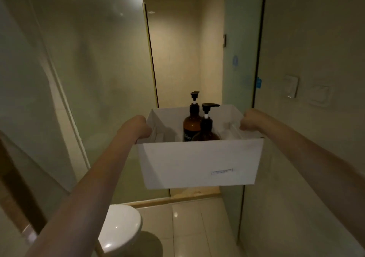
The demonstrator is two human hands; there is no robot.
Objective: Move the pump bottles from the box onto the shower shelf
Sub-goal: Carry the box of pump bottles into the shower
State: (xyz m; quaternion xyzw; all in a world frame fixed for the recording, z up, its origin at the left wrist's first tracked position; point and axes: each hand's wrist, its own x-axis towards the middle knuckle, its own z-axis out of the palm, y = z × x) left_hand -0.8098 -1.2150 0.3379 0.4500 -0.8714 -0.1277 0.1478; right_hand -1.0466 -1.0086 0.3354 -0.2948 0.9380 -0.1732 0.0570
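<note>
I carry a white open-topped box (199,162) at chest height in front of the shower opening. Two amber pump bottles stand upright inside it: the farther bottle (191,123) with a black pump head, and the nearer bottle (206,132) just right of it and touching it. My left hand (143,127) grips the box's left rim, fingers curled over the edge. My right hand (249,120) grips the right rim the same way. No shower shelf shows in this view.
A glass shower wall (94,83) fills the left, an open glass door (244,55) stands at the right. Behind the box lies the beige-tiled shower stall (177,59), with a raised threshold (177,197) below. A white toilet (120,227) sits at the lower left.
</note>
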